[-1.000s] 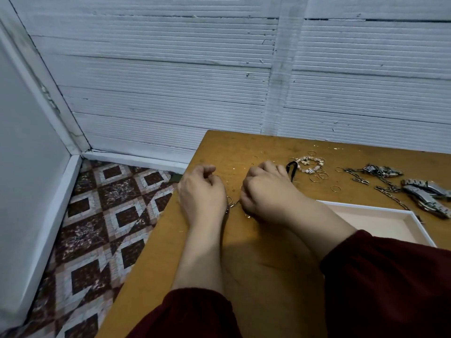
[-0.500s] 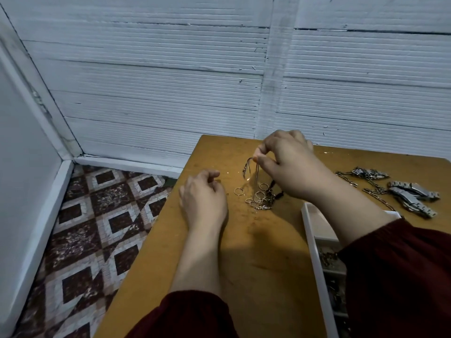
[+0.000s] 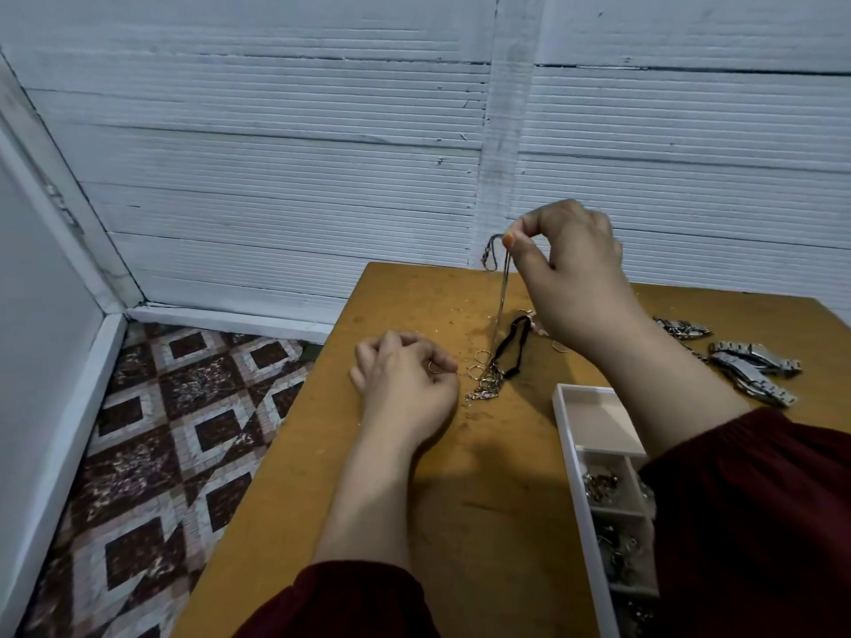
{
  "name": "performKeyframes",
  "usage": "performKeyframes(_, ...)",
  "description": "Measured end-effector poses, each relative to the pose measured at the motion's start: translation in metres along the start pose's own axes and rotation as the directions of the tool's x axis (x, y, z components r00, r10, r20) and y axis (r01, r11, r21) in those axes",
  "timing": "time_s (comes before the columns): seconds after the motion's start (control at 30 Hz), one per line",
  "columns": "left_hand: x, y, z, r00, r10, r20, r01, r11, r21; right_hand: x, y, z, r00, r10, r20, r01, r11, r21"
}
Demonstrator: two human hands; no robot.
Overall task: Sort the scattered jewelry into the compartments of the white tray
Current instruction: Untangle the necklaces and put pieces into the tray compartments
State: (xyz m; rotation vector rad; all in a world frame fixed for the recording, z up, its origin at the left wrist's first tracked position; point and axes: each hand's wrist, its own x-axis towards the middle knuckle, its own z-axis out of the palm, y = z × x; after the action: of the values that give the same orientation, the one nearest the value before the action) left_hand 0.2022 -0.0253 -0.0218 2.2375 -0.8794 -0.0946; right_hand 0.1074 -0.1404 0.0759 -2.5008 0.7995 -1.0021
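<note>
The right hand (image 3: 571, 269) is raised above the yellow-brown wooden worktop (image 3: 460, 499), thumb and forefinger pinching a thin silvery chain (image 3: 501, 306) near its clasp end. The chain hangs straight down to a small tangle of gold-coloured rings and clasps (image 3: 483, 384) lying on the worktop. The left hand (image 3: 405, 384) rests on the worktop just left of that tangle with its fingers curled. A small gold ring (image 3: 432, 367) shows against its fingers, though whether they grip it I cannot tell. A black cord loop (image 3: 511, 347) lies just beside the tangle, under the raised hand. The long white plastic tray (image 3: 565, 416) sits right of the tangle, partly covered by the dark red sleeve (image 3: 760, 522) of the right arm; its nearer compartments hold small metal pieces. Silver metal watch bands (image 3: 755, 366) lie on the worktop beyond the tray, well apart from the chain.
</note>
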Motion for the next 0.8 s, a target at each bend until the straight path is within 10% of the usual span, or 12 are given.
performKeyframes(0.8, -0.003, 0.002, 0.017, 0.973, 0.224, 0.049, -0.228, 0.97, 0.082, -0.01, 0.004, -0.012, 0.995, 0.094, -0.045, -0.091, 0.993, 0.073)
